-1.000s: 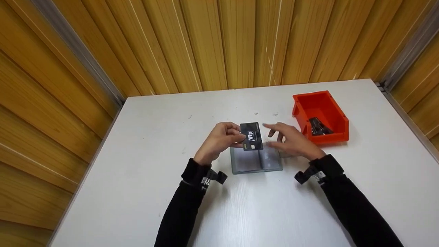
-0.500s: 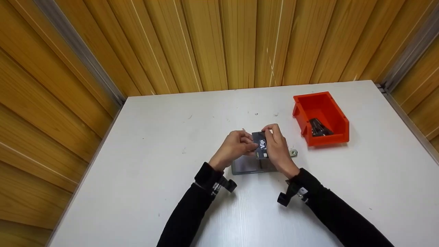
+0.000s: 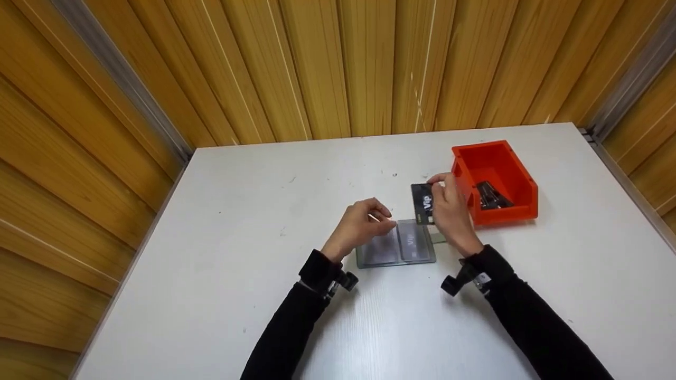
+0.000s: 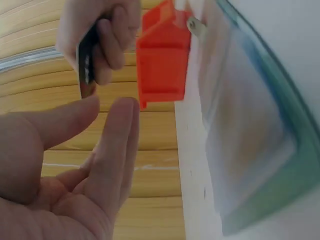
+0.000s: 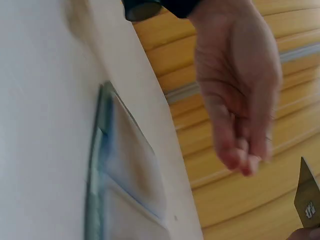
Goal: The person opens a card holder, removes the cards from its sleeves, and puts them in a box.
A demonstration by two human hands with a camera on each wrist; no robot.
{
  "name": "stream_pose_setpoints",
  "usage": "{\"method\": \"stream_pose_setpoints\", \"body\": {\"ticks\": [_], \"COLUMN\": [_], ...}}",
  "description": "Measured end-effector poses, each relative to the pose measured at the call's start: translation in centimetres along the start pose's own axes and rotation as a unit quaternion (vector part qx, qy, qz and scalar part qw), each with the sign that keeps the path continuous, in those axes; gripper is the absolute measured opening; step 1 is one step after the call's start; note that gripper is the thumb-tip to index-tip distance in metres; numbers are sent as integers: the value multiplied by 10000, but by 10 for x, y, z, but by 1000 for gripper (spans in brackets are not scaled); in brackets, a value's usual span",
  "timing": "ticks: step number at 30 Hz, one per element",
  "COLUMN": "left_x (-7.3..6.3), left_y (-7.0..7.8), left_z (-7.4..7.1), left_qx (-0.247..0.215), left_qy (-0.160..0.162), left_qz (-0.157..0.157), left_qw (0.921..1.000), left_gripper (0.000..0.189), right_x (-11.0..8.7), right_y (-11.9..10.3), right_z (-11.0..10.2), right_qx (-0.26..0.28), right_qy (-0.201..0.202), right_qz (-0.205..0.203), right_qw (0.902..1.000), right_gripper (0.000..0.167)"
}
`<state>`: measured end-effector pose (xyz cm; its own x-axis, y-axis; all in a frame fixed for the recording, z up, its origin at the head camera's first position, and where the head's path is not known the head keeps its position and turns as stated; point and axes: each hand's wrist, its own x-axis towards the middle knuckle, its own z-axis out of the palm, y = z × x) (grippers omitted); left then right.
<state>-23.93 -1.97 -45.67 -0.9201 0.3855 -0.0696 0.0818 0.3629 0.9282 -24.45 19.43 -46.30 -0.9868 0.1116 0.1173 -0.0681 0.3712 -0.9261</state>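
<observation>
My right hand pinches a black card with white "Vip" lettering and holds it up over the far right corner of a clear plastic card holder. The holder lies open on the table, with two panels side by side; pale "Vip" lettering shows on the right panel. My left hand hovers over the holder's far left part, its thumb and fingertips apart in the left wrist view with nothing between them. In the right wrist view only the card's edge portion shows, at the right border.
A red bin stands right of my right hand, with several dark flat pieces inside. A pale strap with a metal snap sticks out from the holder's right side. Yellow wood-look panels rise behind the white table.
My right hand came to the card, took it from my left hand and carried it right, towards the red bin. My left hand moved slightly right and let go of the card.
</observation>
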Motion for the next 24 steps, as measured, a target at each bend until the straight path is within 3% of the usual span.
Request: {"method": "stream_pose_setpoints", "body": {"ticks": [1,2,4,6,7,8,12,16,20,24], "left_x": [0,0,1,1,1,0,-2,-4,-4,-3], "left_y": [-3,-6,-11,-14,-15,-15,-12,-10,-10,-11], "left_z": [0,1,5,8,9,9,10,9,9,8], "left_qx": [708,1435,2683,3475,3719,3833,4035,4112,4025,4087], "left_qy": [63,114,199,225,242,243,213,216,192,171], "left_qz": [90,167,245,233,229,216,349,477,467,512], "left_qw": [9974,9894,9628,9371,9277,9231,9141,9100,9140,9111], "left_gripper": [25,28,34,36,37,36,33,32,33,32], "right_x": [5,9,20,30,34,39,51,59,62,63], "right_y": [0,0,2,6,8,11,27,44,62,74], "right_z": [-9,-19,-42,-66,-78,-89,-115,-112,-101,-95], "right_qx": [42,115,349,494,558,567,357,-288,-1025,-1682], "right_qy": [125,246,603,1018,1224,1461,2278,2485,2103,1270], "right_qz": [27,74,234,446,562,620,617,221,-39,39], "right_qw": [9999,9996,9973,9926,9893,9857,9711,9680,9722,9775], "right_gripper": [29,30,29,26,25,22,19,24,36,39]}}
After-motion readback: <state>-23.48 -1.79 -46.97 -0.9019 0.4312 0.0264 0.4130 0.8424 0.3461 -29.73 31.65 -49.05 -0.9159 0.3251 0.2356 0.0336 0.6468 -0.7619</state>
